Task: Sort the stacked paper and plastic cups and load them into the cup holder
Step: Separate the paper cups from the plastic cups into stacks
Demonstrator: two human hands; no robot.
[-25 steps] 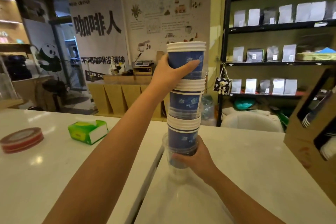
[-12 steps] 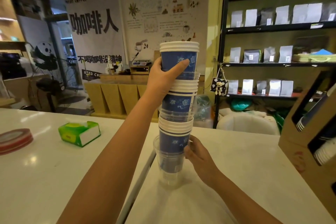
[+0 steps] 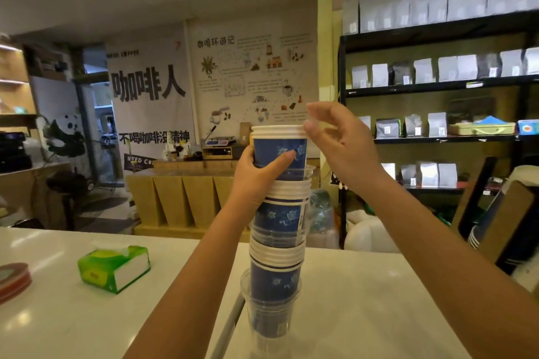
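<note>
On the white bench [image 3: 364, 285] stands a tall cup stack [image 3: 277, 227]. The left hand [image 3: 256, 175] wraps its grip closed around the top blue paper cups. The right hand [image 3: 341, 140] hangs open just beside the stack's rim, fingertips [image 3: 309, 126] near it, holding nothing.

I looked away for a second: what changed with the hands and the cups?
The right hand let go of the stack's base and rose to the top rim, fingers open beside it. The left hand still grips the upper cups; the stack stays on the counter.
</note>
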